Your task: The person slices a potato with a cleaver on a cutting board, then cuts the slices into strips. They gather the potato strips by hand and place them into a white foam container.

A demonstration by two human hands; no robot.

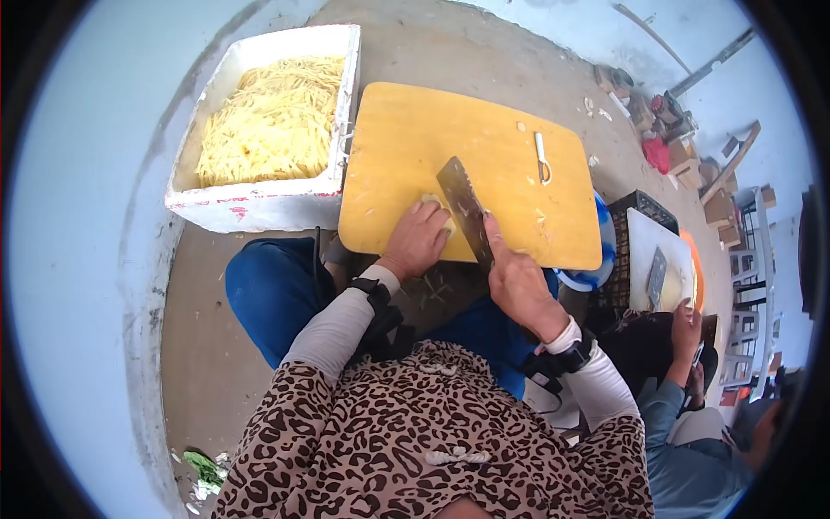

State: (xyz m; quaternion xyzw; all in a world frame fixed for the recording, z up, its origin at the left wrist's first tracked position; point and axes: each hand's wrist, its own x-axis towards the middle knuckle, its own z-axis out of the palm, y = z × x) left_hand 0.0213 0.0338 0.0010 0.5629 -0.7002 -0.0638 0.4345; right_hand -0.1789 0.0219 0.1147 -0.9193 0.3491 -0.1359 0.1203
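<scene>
The pale piece [446,227] lies near the yellow bench's [415,130] close edge under the left hand [418,237], its grip pressed down over it, beside the cleaver [467,208] in the right hand's [521,285] closed grip, with the peeler [542,158] beyond and a foam box [259,195] of pale strips [272,117] leftward.

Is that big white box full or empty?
Mostly full: lots of thin yellow strips spread wall to wall inside the white box.
</scene>
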